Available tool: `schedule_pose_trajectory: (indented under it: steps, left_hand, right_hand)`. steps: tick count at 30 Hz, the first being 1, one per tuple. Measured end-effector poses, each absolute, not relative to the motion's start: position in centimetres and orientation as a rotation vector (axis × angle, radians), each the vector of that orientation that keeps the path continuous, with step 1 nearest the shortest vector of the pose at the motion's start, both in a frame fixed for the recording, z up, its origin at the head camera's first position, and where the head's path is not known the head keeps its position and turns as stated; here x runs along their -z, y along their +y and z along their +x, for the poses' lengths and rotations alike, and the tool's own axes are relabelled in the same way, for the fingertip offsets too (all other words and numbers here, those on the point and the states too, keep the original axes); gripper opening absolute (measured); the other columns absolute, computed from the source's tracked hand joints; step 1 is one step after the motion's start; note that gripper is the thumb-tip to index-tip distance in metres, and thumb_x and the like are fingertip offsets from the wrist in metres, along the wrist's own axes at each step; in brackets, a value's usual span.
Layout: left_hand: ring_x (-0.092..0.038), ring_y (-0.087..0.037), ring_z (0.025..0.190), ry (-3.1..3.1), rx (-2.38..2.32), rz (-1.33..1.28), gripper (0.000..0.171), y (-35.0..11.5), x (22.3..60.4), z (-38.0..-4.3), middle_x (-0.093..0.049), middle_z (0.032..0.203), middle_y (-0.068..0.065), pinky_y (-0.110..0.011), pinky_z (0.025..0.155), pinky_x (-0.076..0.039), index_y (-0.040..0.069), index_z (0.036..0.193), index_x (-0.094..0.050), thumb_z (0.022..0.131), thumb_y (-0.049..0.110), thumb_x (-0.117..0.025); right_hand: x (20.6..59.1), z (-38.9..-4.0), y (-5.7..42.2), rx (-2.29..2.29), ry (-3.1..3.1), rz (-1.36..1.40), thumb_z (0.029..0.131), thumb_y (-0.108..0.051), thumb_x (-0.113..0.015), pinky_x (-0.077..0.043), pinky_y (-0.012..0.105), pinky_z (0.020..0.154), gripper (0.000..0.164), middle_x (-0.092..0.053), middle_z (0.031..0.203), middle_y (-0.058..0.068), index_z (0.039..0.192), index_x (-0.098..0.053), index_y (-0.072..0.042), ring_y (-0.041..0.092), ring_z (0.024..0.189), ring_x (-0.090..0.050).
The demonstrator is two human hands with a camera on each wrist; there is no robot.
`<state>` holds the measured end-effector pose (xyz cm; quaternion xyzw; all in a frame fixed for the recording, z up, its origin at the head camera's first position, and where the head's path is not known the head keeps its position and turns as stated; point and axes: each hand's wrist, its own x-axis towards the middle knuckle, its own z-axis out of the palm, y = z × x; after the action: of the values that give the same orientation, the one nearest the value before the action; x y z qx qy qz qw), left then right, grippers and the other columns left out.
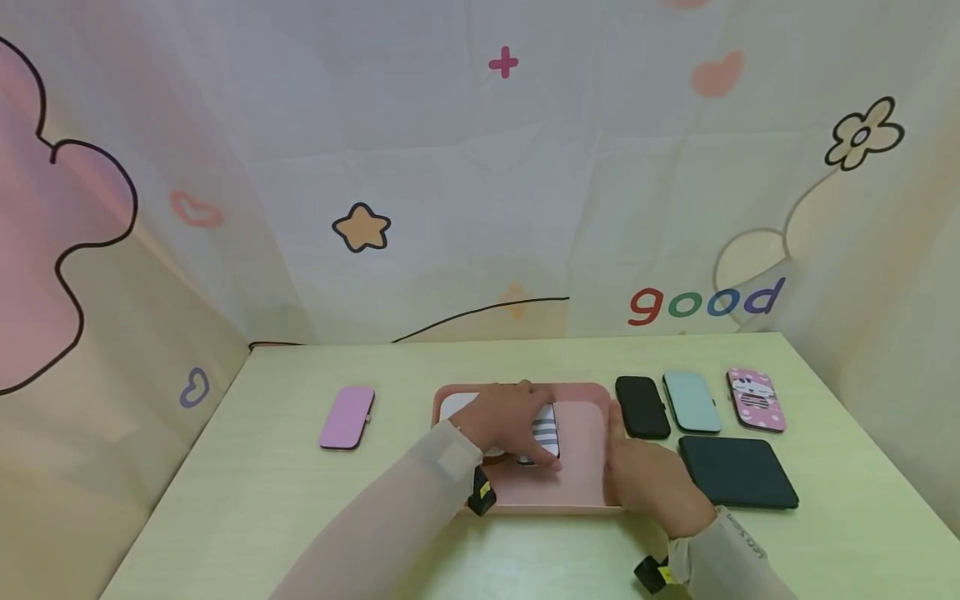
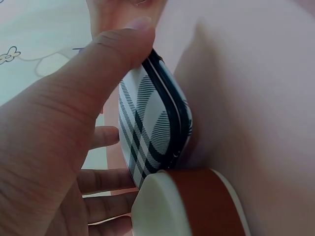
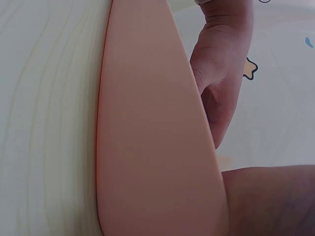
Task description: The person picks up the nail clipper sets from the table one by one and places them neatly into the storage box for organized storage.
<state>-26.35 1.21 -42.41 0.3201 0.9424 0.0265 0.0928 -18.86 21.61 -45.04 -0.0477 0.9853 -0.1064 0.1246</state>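
Observation:
A pink tray [image 1: 585, 467] stands on the table. Inside it, my left hand [image 1: 506, 417] holds a black-and-white plaid case [image 2: 142, 123], its thumb against the dark edge. The case stands on its side in the left wrist view. Beside it is a white item with a brown band [image 2: 209, 201], partly covered by the hand. Against the tray's right side, my right hand [image 1: 648, 475] rests with one straight finger along the rim. Its other fingers are mostly hidden, and the right wrist view shows the tray's near outer wall with a part of the hand at its edge.
Right of the tray lie a black case [image 1: 642, 407], a mint case [image 1: 692, 402], a pink patterned case [image 1: 755, 400] and a larger dark flat case [image 1: 738, 472]. A lilac case [image 1: 347, 417] lies to the left. A printed curtain [image 1: 465, 183] hangs behind the table.

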Motion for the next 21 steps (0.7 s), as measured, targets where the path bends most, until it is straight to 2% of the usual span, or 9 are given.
schedule_pose_trajectory:
  steps: [7,13,21]
  left_hand:
    - [-0.049,-0.011,0.083,2.800,-0.066,0.928,0.091,1.21,42.36,-26.22,-0.051,0.101,0.008,-0.026,0.070,-0.044,0.030,0.132,-0.043,0.057,0.078,-0.064]
    - [-0.050,-0.010,0.090,2.810,-0.028,0.942,0.094,1.38,42.39,-26.18,-0.054,0.115,0.008,-0.026,0.076,-0.045,0.029,0.133,-0.044,0.056,0.079,-0.064]
    - [-0.049,-0.012,0.098,2.788,-0.057,0.946,0.095,1.29,42.63,-26.14,-0.049,0.128,0.008,-0.027,0.084,-0.043,0.029,0.134,-0.044,0.055,0.077,-0.067]
  right_hand:
    - [45.11,-19.09,21.57,0.313,2.850,-0.112,0.090,-0.021,-0.049,-0.027,0.028,0.038,0.086,-0.049,0.053,0.001,0.147,0.014,-0.005,0.016,0.040,-0.044]
    - [45.25,-19.15,21.60,0.295,2.856,-0.106,0.089,-0.022,-0.051,-0.024,0.027,0.037,0.089,-0.048,0.052,0.001,0.147,0.014,-0.004,0.015,0.038,-0.041]
    - [45.30,-19.04,21.61,0.263,2.874,-0.137,0.091,-0.021,-0.048,-0.022,0.028,0.038,0.085,-0.048,0.051,0.000,0.147,0.013,-0.002,0.014,0.039,-0.040]
